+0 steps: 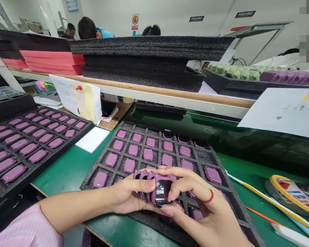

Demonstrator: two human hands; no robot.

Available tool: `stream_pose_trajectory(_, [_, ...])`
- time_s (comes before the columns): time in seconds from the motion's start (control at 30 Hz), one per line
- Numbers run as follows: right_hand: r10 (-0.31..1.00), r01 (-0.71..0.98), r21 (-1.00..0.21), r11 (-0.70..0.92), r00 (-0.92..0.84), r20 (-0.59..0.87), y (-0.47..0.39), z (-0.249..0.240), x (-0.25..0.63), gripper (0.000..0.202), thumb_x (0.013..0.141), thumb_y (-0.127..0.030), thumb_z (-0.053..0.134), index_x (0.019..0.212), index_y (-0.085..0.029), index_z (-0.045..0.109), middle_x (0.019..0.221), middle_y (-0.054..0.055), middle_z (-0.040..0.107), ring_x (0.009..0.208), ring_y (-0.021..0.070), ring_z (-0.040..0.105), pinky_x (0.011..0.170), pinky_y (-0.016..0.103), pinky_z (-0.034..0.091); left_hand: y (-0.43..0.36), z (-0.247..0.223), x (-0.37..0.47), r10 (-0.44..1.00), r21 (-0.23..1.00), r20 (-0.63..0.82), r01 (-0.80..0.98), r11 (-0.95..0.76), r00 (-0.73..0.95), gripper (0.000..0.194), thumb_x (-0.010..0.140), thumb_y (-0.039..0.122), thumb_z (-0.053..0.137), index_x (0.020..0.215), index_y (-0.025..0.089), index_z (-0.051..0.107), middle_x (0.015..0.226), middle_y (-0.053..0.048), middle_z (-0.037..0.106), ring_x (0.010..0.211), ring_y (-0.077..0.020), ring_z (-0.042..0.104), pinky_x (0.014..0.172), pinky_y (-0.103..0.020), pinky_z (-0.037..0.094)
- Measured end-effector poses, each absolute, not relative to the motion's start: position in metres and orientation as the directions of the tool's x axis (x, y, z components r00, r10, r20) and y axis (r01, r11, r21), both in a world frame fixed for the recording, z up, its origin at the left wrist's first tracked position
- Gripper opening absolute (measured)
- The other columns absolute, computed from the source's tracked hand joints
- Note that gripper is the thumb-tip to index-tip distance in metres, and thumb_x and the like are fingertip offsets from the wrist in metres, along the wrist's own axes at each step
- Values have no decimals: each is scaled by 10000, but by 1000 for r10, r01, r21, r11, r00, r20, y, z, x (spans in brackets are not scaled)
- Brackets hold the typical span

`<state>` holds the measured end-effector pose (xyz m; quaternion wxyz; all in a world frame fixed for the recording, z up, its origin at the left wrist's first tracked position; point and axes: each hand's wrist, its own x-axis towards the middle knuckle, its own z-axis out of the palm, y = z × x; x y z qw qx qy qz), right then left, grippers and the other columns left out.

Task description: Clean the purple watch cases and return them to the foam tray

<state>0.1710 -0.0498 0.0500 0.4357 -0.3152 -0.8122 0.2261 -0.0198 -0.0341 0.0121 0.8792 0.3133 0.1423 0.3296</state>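
My left hand point(134, 193) is closed round a row of several purple watch cases point(145, 181), stacked side by side. The nearest case, with a shiny dark screen point(162, 192), faces up toward me. My right hand point(195, 202), with a red ring on one finger, holds this front case at its edges with its fingertips and thumb. Both hands are above a black foam tray point(216, 154). Purple cases point(168, 146) sit in many of its compartments, and a few at the back show dark screens. The hands hide the tray's middle and front.
Another foam tray point(47, 159) of purple cases lies left, beside a white card point(92, 139). Pens point(269, 199) and a tape roll point(293, 195) lie right. A shelf point(144, 91) with foam stacks point(144, 48) crosses behind. People are beyond it.
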Motion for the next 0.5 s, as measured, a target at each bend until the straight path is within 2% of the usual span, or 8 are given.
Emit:
stream_pose_trajectory(0.07, [715,310,-654,690,-431,550,-50,53,175,184,797,-244,792,858,-270,621,1202,59,711,1115,257,717,916,333,616,-35,13,-20,713,689,-40,-497,528,700,467,730,409,857,1064,157,651,912,-82,753,832,-224,762,788,-327,580])
stream_pose_trajectory(0.13, [729,302,-679,669,-446,520,-49,56,181,334,735,-364,860,990,-303,653,1289,63,675,1202,289,673,965,360,600,-37,16,-21,766,788,26,-485,379,642,483,740,394,860,1113,186,633,951,-77,750,866,-234,763,841,-384,591])
stream_pose_trajectory(0.2, [769,282,-735,616,-414,486,-48,56,188,541,728,-509,836,1195,-346,616,1365,69,637,1277,300,622,1034,392,559,-40,21,-23,817,908,176,-412,81,549,476,721,314,885,1116,193,648,1033,-89,744,961,-250,744,924,-418,576])
stream_pose_trajectory(0.23, [796,259,-775,577,-391,462,-47,55,191,612,752,-566,793,1284,-356,573,1390,77,623,1297,298,607,1063,406,535,-41,23,-24,822,930,278,-354,-100,497,486,696,259,901,1112,194,657,1070,-92,741,1013,-257,728,966,-419,562])
stream_pose_trajectory(0.3, [849,190,-870,454,-390,358,-46,51,191,713,787,-623,731,1400,-353,488,1382,94,636,1280,285,623,1072,408,521,-43,26,-26,773,885,465,-238,-400,432,520,667,186,911,1122,195,660,1111,-94,739,1071,-257,709,1014,-392,542])
stream_pose_trajectory(0.33, [862,150,-919,365,-428,272,-46,48,189,788,770,-651,730,1438,-343,449,1363,105,649,1248,281,647,1050,404,536,-44,27,-26,735,847,528,-196,-495,426,526,681,182,902,1143,198,651,1121,-94,742,1082,-251,708,1025,-374,536])
stream_pose_trajectory(0.43, [846,73,-993,92,-532,39,-47,40,175,1048,634,-701,799,1498,-294,367,1331,135,667,1180,292,689,990,411,574,-43,26,-25,652,774,601,-134,-619,463,446,783,242,831,1177,207,625,1140,-91,749,1100,-226,711,1063,-346,508])
stream_pose_trajectory(0.5, [849,50,-999,17,-527,-12,-48,36,164,1115,594,-667,846,1510,-268,351,1323,142,669,1211,305,668,1004,431,566,-42,25,-23,629,755,605,-102,-648,488,366,826,286,789,1146,212,626,1135,-84,755,1107,-221,709,1110,-364,468])
